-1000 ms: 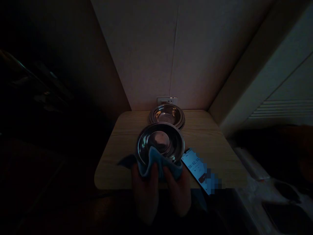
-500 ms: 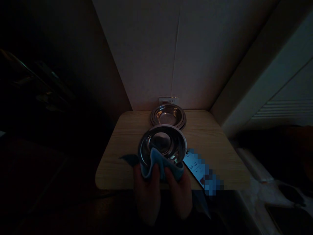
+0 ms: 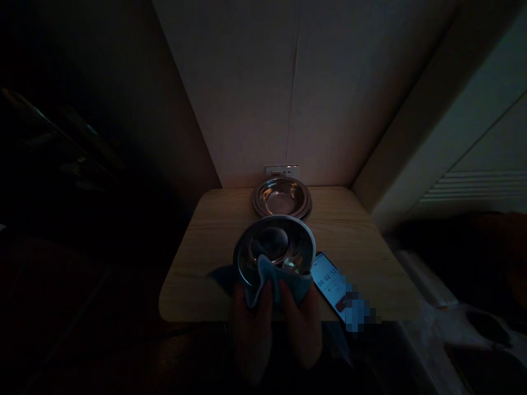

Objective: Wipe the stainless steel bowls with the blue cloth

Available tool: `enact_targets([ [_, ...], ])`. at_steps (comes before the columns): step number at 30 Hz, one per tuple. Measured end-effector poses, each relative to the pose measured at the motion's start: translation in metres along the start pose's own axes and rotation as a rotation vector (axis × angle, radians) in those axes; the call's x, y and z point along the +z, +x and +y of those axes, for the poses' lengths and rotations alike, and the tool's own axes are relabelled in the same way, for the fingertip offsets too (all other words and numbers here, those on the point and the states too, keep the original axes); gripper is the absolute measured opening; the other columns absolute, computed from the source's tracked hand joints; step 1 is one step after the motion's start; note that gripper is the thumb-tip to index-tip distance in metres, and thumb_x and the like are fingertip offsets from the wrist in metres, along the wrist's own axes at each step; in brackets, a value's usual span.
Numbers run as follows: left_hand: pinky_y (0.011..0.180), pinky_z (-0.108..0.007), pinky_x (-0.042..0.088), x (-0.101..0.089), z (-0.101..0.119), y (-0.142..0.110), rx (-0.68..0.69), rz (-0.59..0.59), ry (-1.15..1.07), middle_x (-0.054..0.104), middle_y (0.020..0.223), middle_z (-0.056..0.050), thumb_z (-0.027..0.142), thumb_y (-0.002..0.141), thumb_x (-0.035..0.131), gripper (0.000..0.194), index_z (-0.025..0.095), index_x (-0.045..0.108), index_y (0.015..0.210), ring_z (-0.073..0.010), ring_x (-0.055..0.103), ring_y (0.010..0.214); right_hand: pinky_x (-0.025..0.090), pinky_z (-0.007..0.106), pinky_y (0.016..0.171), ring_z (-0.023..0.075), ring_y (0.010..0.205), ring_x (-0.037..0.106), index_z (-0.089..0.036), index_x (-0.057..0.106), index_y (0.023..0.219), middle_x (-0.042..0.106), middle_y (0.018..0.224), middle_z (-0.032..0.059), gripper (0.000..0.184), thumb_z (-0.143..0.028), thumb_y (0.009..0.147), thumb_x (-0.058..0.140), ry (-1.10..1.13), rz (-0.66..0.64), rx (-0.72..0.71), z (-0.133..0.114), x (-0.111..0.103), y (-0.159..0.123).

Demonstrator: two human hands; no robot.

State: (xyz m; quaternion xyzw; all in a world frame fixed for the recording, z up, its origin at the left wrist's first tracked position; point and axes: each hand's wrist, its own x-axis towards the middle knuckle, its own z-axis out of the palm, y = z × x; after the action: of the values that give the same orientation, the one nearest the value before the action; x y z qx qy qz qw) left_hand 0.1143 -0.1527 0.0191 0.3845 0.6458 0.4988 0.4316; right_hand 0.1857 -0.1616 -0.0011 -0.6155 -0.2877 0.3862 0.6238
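Observation:
A shiny metal bowl is tilted toward me above the near half of a small wooden table. Over its near rim lies a blue cloth, folded partly inside the bowl, with one corner hanging out to the left. My left hand grips the near-left rim through the cloth, thumb on the inner side. Beside it, my right hand closes on the near-right rim, also through the cloth. The fingers under the bowl are hidden. Just beyond stands a stack of metal bowls.
The light wooden tabletop has rounded corners and backs onto a wall with a socket. A phone with a lit timer lies right of the bowl. At the far right are dark items on a pale floor. The scene is dim.
The held bowl has come slightly nearer to me, and the cloth has shifted a little along the rim. Both hands keep their grip.

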Motion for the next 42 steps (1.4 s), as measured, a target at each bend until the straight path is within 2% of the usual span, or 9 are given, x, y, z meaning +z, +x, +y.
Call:
enact_targets([
  [4, 0.065, -0.028, 0.049, -0.008, -0.006, 0.003, -0.061, -0.074, 0.043, 0.067, 0.076, -0.002, 0.048, 0.072, 0.061, 0.031, 0.018, 0.06, 0.081, -0.0184, 0.062, 0.072, 0.045, 0.035, 0.079, 0.0243, 0.09, 0.06, -0.018, 0.059, 0.1, 0.067, 0.097, 0.0065, 0.039, -0.048, 0.074, 0.061, -0.036, 0.042, 0.028, -0.001, -0.007, 0.004],
  [11, 0.066, -0.029, 0.048, -0.024, -0.003, 0.016, -0.028, 0.167, 0.013, 0.066, 0.079, -0.004, 0.054, 0.069, 0.06, 0.039, 0.018, 0.056, 0.084, -0.0186, 0.062, 0.074, 0.042, 0.029, 0.064, 0.0184, 0.071, 0.054, -0.018, 0.059, 0.088, 0.062, 0.078, 0.0015, 0.032, -0.048, 0.075, 0.06, -0.111, 0.098, -0.072, -0.003, -0.031, 0.025],
  [14, 0.067, -0.03, 0.048, -0.024, 0.001, 0.016, -0.056, 0.009, 0.018, 0.067, 0.08, -0.005, 0.054, 0.069, 0.061, 0.041, 0.018, 0.057, 0.086, -0.0197, 0.062, 0.075, 0.041, 0.028, 0.063, 0.0167, 0.067, 0.052, -0.019, 0.058, 0.084, 0.059, 0.072, -0.0005, 0.028, -0.046, 0.076, 0.06, -0.117, 0.009, -0.107, -0.003, -0.035, 0.025],
  [17, 0.081, -0.033, 0.045, -0.024, 0.001, 0.012, -0.086, -0.134, 0.083, 0.067, 0.102, -0.007, 0.05, 0.074, 0.059, 0.041, 0.02, 0.059, 0.103, -0.022, 0.061, 0.093, 0.041, 0.026, 0.063, 0.0157, 0.066, 0.052, -0.02, 0.057, 0.08, 0.058, 0.07, -0.0013, 0.022, -0.041, 0.078, 0.059, -0.115, -0.121, -0.13, -0.003, -0.038, 0.021],
  [20, 0.089, -0.035, 0.04, -0.026, -0.003, 0.009, -0.071, -0.105, 0.175, 0.065, 0.111, -0.006, 0.049, 0.077, 0.056, 0.041, 0.024, 0.059, 0.109, -0.0232, 0.058, 0.104, 0.041, 0.025, 0.06, 0.0145, 0.063, 0.051, -0.02, 0.057, 0.076, 0.056, 0.066, -0.0022, 0.02, -0.039, 0.08, 0.059, -0.138, -0.162, -0.174, -0.004, -0.042, 0.02],
  [24, 0.074, -0.032, 0.045, -0.032, -0.005, 0.007, -0.053, -0.187, 0.24, 0.068, 0.088, -0.006, 0.055, 0.075, 0.054, 0.04, 0.019, 0.063, 0.091, -0.0225, 0.061, 0.083, 0.039, 0.024, 0.055, 0.0131, 0.059, 0.048, -0.02, 0.055, 0.073, 0.052, 0.062, -0.0033, 0.02, -0.038, 0.082, 0.056, -0.183, -0.181, -0.238, -0.008, -0.046, 0.022],
  [30, 0.067, -0.028, 0.047, -0.033, -0.001, 0.005, -0.119, -0.181, 0.033, 0.068, 0.083, -0.004, 0.055, 0.075, 0.056, 0.04, 0.019, 0.063, 0.092, -0.0192, 0.061, 0.076, 0.04, 0.026, 0.055, 0.0149, 0.057, 0.05, -0.021, 0.056, 0.068, 0.054, 0.06, -0.0024, 0.026, -0.044, 0.082, 0.054, -0.247, -0.161, -0.247, -0.009, -0.047, 0.025],
  [36, 0.052, -0.024, 0.042, -0.035, -0.002, 0.008, -0.146, 0.012, 0.103, 0.058, 0.059, 0.001, 0.061, 0.07, 0.056, 0.042, 0.019, 0.058, 0.07, -0.0152, 0.055, 0.058, 0.042, 0.037, 0.078, 0.0248, 0.086, 0.059, -0.018, 0.062, 0.09, 0.066, 0.084, 0.0066, 0.035, -0.051, 0.081, 0.053, -0.29, 0.203, -0.246, -0.019, -0.059, 0.037],
  [42, 0.053, -0.024, 0.04, -0.037, 0.002, 0.009, -0.096, 0.067, 0.193, 0.056, 0.058, 0.002, 0.061, 0.072, 0.052, 0.042, 0.02, 0.053, 0.064, -0.0143, 0.052, 0.057, 0.043, 0.046, 0.079, 0.0337, 0.1, 0.057, -0.016, 0.056, 0.114, 0.062, 0.105, 0.0158, 0.042, -0.044, 0.084, 0.052, -0.421, 0.646, -0.464, -0.035, -0.076, 0.031],
])
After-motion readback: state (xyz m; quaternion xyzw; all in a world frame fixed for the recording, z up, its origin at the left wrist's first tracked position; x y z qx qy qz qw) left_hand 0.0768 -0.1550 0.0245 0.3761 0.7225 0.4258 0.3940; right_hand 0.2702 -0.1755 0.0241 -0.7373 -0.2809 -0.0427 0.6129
